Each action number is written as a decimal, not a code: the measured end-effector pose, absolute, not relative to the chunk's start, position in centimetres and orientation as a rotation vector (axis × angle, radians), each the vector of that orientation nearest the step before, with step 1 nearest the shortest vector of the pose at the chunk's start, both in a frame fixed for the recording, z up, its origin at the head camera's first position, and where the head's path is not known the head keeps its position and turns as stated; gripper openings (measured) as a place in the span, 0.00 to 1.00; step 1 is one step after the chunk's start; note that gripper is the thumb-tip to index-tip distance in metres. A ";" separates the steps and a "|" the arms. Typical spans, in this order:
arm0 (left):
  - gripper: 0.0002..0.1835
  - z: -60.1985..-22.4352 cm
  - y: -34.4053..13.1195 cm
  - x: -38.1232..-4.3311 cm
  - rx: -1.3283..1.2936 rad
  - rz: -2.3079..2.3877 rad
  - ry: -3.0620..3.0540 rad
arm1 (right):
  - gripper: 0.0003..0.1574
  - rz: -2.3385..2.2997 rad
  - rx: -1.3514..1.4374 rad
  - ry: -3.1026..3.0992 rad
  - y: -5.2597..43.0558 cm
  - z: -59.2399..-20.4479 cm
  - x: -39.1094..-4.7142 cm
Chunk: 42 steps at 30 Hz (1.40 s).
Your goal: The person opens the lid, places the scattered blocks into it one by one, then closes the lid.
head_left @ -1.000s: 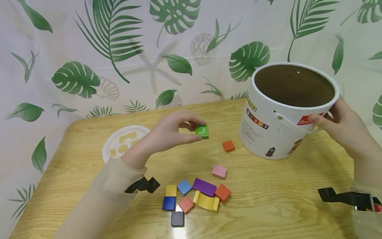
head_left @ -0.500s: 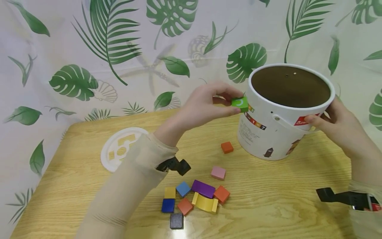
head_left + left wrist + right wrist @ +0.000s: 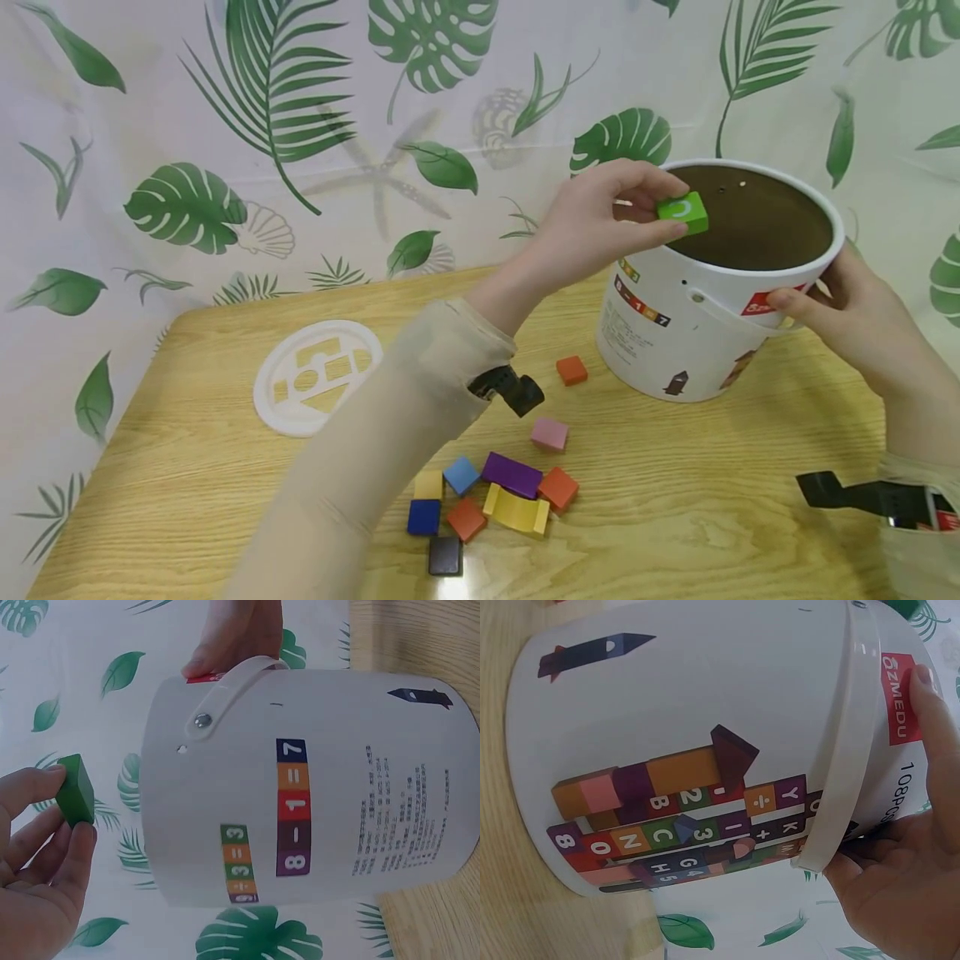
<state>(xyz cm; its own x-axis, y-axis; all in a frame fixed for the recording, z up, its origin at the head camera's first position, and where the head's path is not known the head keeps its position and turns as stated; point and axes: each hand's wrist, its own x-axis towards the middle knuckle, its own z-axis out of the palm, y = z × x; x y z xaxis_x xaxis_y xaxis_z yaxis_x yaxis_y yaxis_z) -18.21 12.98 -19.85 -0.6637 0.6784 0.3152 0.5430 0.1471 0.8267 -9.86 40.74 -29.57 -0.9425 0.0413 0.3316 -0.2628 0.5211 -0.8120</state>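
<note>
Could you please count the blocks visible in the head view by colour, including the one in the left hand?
Green block: 1
Red-orange blocks: 3
Pink block: 1
Blue blocks, light and dark: 2
Yellow blocks: 2
Purple block: 1
Black block: 1
Total in view: 11

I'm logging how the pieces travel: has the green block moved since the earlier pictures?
Yes. In the head view, the green block has gone right and up: earlier left of the bucket, it now shows against its opening.

Pale leaf-print backdrop (image 3: 450, 108) behind a wood-grain table (image 3: 675, 483), bright glare (image 3: 452, 588) on its surface
</note>
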 end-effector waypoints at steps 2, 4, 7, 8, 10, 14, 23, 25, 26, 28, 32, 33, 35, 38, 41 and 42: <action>0.19 -19.8 13.8 -18.3 1.235 1.523 2.282 | 0.45 1.389 0.182 -2.459 40.8 -29.6 -9.9; 0.19 -19.7 14.6 -18.4 1.252 1.484 2.295 | 0.45 1.383 0.173 -2.469 40.8 -29.6 -9.9; 0.20 -19.7 15.9 -18.7 1.272 1.436 2.325 | 0.45 1.372 0.160 -2.481 40.7 -29.7 -9.8; 0.20 -19.8 16.4 -18.7 1.269 1.419 2.338 | 0.45 1.368 0.157 -2.485 40.7 -29.7 -9.8; 0.20 -19.9 17.2 -18.9 1.249 1.396 2.355 | 0.45 1.365 0.157 -2.491 40.6 -29.7 -9.8; 0.19 -20.5 18.4 -19.1 1.218 1.347 2.381 | 0.46 1.364 0.167 -2.494 40.5 -29.8 -9.8; 0.17 -21.0 19.2 -19.3 1.273 1.135 2.503 | 0.45 1.354 0.161 -2.495 40.5 -29.7 -9.8; 0.18 -20.9 19.3 -19.2 1.277 1.071 2.533 | 0.45 1.351 0.155 -2.496 40.6 -29.7 -9.8; 0.18 -20.9 19.3 -19.2 1.276 1.049 2.545 | 0.44 1.350 0.153 -2.496 40.6 -29.6 -9.8; 0.18 -20.9 19.3 -19.2 1.272 1.025 2.561 | 0.44 1.348 0.155 -2.497 40.6 -29.6 -10.0; 0.19 -20.9 19.2 -19.4 1.290 1.027 2.556 | 0.44 1.349 0.167 -2.494 40.7 -29.6 -10.1; 0.19 -20.9 19.1 -19.5 1.292 1.027 2.552 | 0.45 1.349 0.170 -2.493 40.7 -29.6 -10.2; 0.20 -20.9 19.1 -19.6 1.294 1.024 2.546 | 0.44 1.352 0.178 -2.486 40.7 -29.6 -10.2; 0.19 -20.9 19.2 -19.7 1.285 1.016 2.549 | 0.44 1.351 0.190 -2.478 40.7 -29.6 -10.3; 0.19 -21.0 19.2 -19.6 1.274 1.011 2.555 | 0.44 1.354 0.188 -2.478 40.8 -29.7 -10.2; 0.20 -21.0 19.2 -19.6 1.274 1.009 2.555 | 0.44 1.354 0.183 -2.480 40.8 -29.7 -10.2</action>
<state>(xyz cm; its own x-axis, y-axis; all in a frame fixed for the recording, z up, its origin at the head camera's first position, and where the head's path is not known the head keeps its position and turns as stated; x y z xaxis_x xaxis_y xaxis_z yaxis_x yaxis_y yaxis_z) -19.61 19.23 -21.04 -0.6409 0.7453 0.1840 0.6700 0.4260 0.6080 -10.17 40.80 -29.71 -0.9443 0.0351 0.3272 -0.2563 0.5452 -0.7981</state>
